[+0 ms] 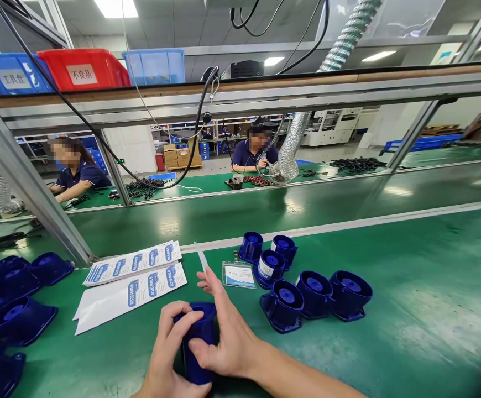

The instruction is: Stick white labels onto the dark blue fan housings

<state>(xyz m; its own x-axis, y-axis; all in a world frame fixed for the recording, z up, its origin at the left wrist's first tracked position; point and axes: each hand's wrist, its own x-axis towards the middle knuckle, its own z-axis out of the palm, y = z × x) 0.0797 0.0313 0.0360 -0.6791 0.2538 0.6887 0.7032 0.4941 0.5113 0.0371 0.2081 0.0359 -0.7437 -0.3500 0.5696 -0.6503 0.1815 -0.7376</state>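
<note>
Green bench lay underhand. Left hand gripped cup; right hand, open, thumbed it, strip at fingertips. Cup seemed light, stiff; wall suited grasping.

My flat green surface carries white blue-printed label sheets, a clear plastic badge holder, six round dark-blue plastic housings and, to my left, more dark-blue flanged housings.

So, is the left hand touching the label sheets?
Apart. The head view plainly shows a strip of green bench between the left hand and the label sheets.
</note>
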